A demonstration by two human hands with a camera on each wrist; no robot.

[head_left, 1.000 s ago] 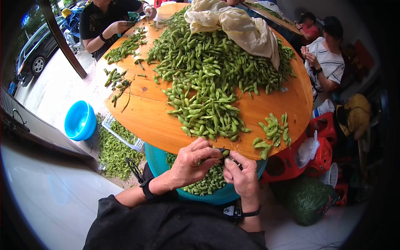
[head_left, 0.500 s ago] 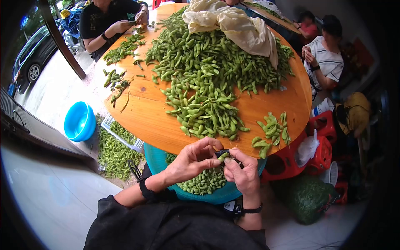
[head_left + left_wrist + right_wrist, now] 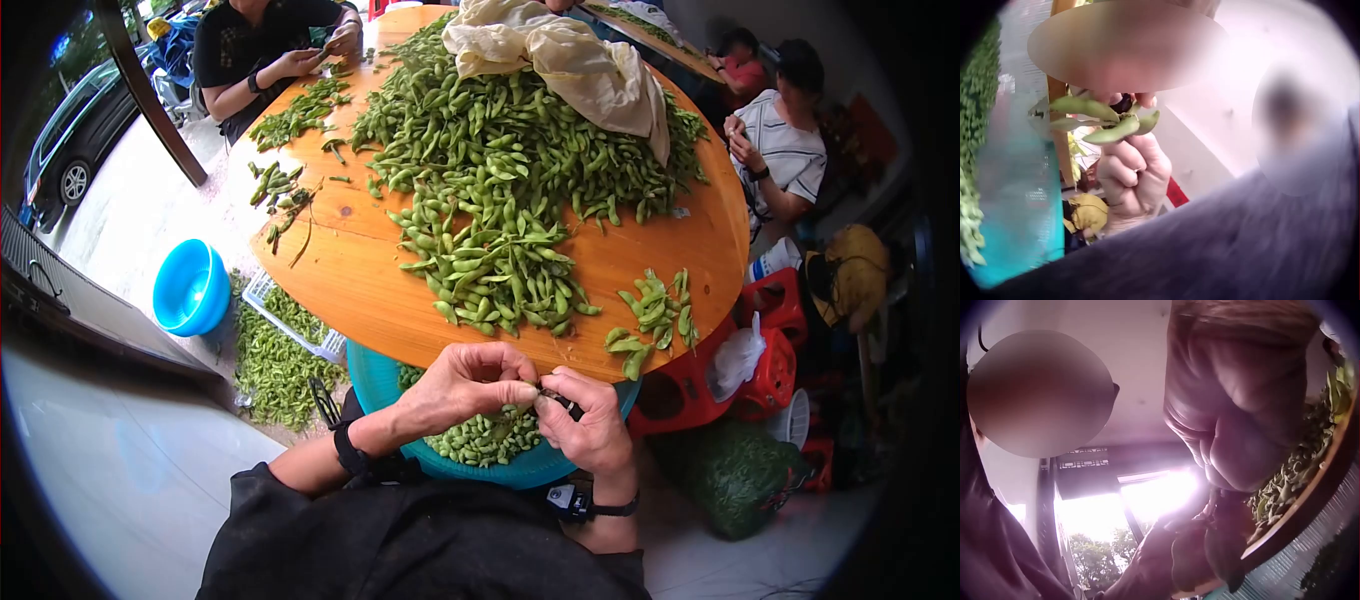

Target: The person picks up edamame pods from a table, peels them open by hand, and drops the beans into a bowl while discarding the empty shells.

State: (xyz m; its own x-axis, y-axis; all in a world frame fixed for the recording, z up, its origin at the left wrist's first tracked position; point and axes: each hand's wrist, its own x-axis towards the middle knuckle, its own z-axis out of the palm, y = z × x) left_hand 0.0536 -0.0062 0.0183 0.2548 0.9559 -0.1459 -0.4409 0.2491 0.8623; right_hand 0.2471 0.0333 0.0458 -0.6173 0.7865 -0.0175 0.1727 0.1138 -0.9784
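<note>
Close to the table's near edge, my left hand (image 3: 472,384) pinches a small cluster of green soybean pods (image 3: 1116,128) between thumb and fingers. My right hand (image 3: 590,420) meets it fingertip to fingertip, gripping a small black tool (image 3: 573,409) mostly hidden by its fingers; I cannot tell its kind. In the right wrist view the pods (image 3: 1224,553) hang in shadow beneath the right hand (image 3: 1241,394). Under both hands sits a teal basin (image 3: 365,385) holding many loose pods (image 3: 490,440).
A big heap of pods (image 3: 500,170) covers much of the wooden table (image 3: 340,270), with a cream cloth (image 3: 590,75) on top. A small pile (image 3: 655,315) lies at the right edge. Blue basin (image 3: 190,288) stands left; red stools (image 3: 770,375) stand right. Other people sit around.
A second ago the fingertips met over a pod; then my left fingers spread apart with a green pod showing beside the black tool. Now both hands' fingertips are together again, slightly lower.
</note>
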